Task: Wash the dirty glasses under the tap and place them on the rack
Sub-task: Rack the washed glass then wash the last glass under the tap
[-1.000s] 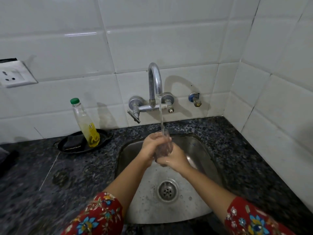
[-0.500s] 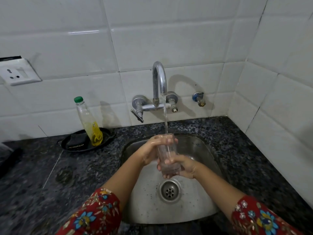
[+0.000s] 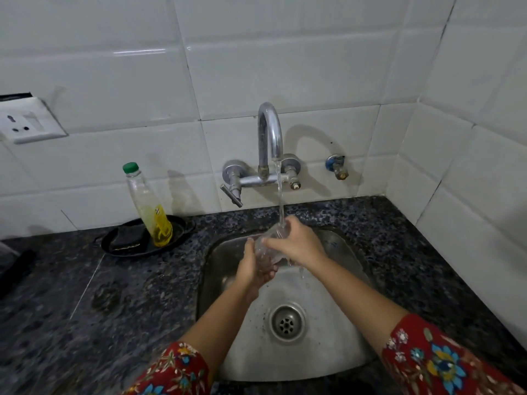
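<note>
A clear drinking glass (image 3: 266, 250) is tilted over the steel sink (image 3: 336, 354), under the stream running from the chrome tap (image 3: 269, 138). My left hand (image 3: 253, 270) cups the glass's lower end from below. My right hand (image 3: 296, 243) wraps around its upper end, where the water lands. Most of the glass is hidden by my fingers. Water drips off my right hand into the basin. No rack is in view.
A dish-soap bottle (image 3: 148, 206) with a green cap stands in a black dish (image 3: 122, 246) holding a dark sponge, left of the sink. The dark granite counter (image 3: 85, 309) surrounds the sink. A wall socket (image 3: 25, 121) is at the left, a small valve (image 3: 336, 166) right of the tap.
The glass went from upright to tilted. My right hand moved from under the glass up to its top end, and my left hand dropped to hold its base.
</note>
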Demonstrator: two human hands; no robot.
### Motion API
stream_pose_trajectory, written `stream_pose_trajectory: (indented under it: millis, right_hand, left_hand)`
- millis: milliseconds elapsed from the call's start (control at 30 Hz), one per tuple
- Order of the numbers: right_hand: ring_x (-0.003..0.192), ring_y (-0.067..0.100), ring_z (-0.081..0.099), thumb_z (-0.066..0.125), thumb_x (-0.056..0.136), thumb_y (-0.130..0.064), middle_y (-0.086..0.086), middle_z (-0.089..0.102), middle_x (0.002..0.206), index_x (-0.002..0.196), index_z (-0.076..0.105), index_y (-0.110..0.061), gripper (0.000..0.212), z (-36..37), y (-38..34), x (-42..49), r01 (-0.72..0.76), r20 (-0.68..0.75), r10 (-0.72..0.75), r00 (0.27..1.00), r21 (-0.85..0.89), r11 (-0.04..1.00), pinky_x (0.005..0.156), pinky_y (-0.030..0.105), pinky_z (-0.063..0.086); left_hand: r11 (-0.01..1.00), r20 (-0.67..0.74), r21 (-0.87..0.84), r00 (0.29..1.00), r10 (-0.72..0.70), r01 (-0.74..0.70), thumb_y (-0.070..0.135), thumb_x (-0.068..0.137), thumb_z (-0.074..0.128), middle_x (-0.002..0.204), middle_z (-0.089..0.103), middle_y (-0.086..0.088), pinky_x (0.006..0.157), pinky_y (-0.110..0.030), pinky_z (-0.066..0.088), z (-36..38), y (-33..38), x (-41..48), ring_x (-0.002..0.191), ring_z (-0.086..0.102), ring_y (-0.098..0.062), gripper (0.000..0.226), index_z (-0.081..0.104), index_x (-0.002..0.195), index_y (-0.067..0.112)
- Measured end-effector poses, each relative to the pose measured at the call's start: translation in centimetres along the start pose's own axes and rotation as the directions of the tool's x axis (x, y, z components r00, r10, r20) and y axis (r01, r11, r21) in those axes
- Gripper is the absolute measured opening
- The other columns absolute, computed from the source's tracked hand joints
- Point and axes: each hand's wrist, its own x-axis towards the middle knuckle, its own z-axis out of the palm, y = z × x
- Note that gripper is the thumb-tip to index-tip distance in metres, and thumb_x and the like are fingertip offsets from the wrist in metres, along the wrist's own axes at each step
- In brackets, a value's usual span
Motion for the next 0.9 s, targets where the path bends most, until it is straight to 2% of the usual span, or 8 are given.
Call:
stream_pose_trajectory:
  millis: [100, 233, 333, 500, 567, 633, 700, 900]
  right_hand:
    - [0.094, 0.025, 0.065, 0.070, 0.066, -0.061, 0.004, 0.067, 0.102, 0.111, 0.055, -0.016, 0.066, 0.3, -2.4, 0.8, 0.140, -0.111, -0.181, 0.977, -0.300, 0.944, 0.074, 0.032, 0.052]
    - [0.088, 0.021, 0.066, 0.072, 0.063, -0.063, 0.001, 0.069, 0.096, 0.104, 0.057, -0.018, 0.062, 0.1, -2.6, 1.0, 0.184, -0.096, -0.215, 0.972, -0.259, 0.948, 0.074, 0.032, 0.055]
    - [0.089, 0.015, 0.066, 0.081, 0.057, -0.055, -0.004, 0.068, 0.100, 0.111, 0.058, -0.021, 0.067, -0.2, 0.6, -0.3, 0.110, -0.071, -0.110, 0.991, -0.015, 0.994, 0.078, 0.032, 0.056]
    - [0.076, 0.012, 0.067, 0.077, 0.048, -0.039, -0.007, 0.069, 0.088, 0.094, 0.058, -0.025, 0.052, 1.0, 5.6, -2.5, 0.018, 0.025, -0.018, 1.000, -0.014, 1.000, 0.070, 0.037, 0.058]
    - [0.071, 0.014, 0.068, 0.079, 0.051, -0.030, -0.003, 0.070, 0.085, 0.092, 0.061, -0.021, 0.046, 1.2, 6.2, -2.8, -0.031, 0.096, 0.016, 0.995, 0.160, 0.987, 0.069, 0.038, 0.059]
    - [0.067, 0.018, 0.068, 0.077, 0.068, -0.013, 0.007, 0.069, 0.085, 0.097, 0.064, -0.010, 0.032, 0.8, 6.5, -3.3, -0.220, 0.362, 0.017, 0.932, 0.528, 0.820, 0.067, 0.034, 0.058]
    - [0.069, 0.019, 0.067, 0.068, 0.078, -0.006, 0.011, 0.068, 0.087, 0.101, 0.064, -0.006, 0.023, 0.5, 6.5, -4.3, -0.424, 0.563, -0.061, 0.824, 0.685, 0.593, 0.065, 0.027, 0.054]
    - [0.078, 0.017, 0.067, 0.074, 0.068, -0.009, 0.005, 0.068, 0.092, 0.107, 0.058, -0.017, 0.043, 2.3, 5.6, -3.6, -0.178, 0.300, 0.034, 0.953, 0.469, 0.865, 0.063, 0.033, 0.056]
  left_hand:
    - [0.962, 0.043, -0.261, 0.996, -0.076, 0.085, 0.053, 0.101, 0.029, 0.071, 0.072, -0.007, 0.055, -0.022, 0.047, 0.7, 0.3, 0.2, 0.060, 0.064, -0.013, 0.058, 0.065, 0.101, 0.007]
    - [0.908, 0.031, -0.409, 0.996, -0.085, 0.090, 0.046, 0.097, 0.049, 0.082, 0.071, -0.011, 0.074, -0.029, 0.052, 1.1, 1.7, 0.2, 0.083, 0.064, -0.020, 0.043, 0.064, 0.100, 0.006]
    - [0.942, 0.051, -0.333, 0.998, -0.021, 0.037, 0.049, 0.089, 0.061, 0.096, 0.069, -0.015, 0.079, -0.035, 0.053, 0.8, 2.6, 0.6, 0.086, 0.066, -0.025, 0.049, 0.065, 0.104, 0.003]
    - [1.000, 0.071, 0.010, 0.997, 0.023, -0.024, 0.037, 0.059, 0.087, 0.113, 0.069, -0.016, 0.082, -0.040, 0.055, 1.5, 2.1, 0.3, 0.100, 0.066, -0.030, 0.068, 0.064, 0.115, 0.007]
    - [0.992, 0.096, 0.094, 0.992, 0.080, -0.089, 0.033, 0.062, 0.084, 0.109, 0.069, -0.015, 0.080, -0.037, 0.053, 1.4, 1.7, 0.1, 0.096, 0.066, -0.027, 0.056, 0.067, 0.109, 0.008]
    - [0.989, 0.241, 0.073, 0.965, 0.107, -0.127, 0.030, 0.066, 0.080, 0.105, 0.069, -0.012, 0.086, -0.037, 0.051, 0.9, 1.6, 0.1, 0.095, 0.065, -0.025, 0.043, 0.071, 0.103, 0.010]
    - [0.990, 0.380, 0.024, 0.917, 0.121, -0.141, 0.032, 0.067, 0.076, 0.106, 0.070, -0.009, 0.095, -0.040, 0.048, 0.6, 1.7, 0.0, 0.099, 0.065, -0.022, 0.037, 0.076, 0.099, 0.012]
    - [0.904, 0.181, 0.276, 0.941, 0.285, -0.326, 0.014, 0.075, 0.079, 0.086, 0.070, -0.005, 0.073, -0.027, 0.052, 2.7, 1.8, -1.3, 0.084, 0.067, -0.018, 0.033, 0.070, 0.103, 0.001]
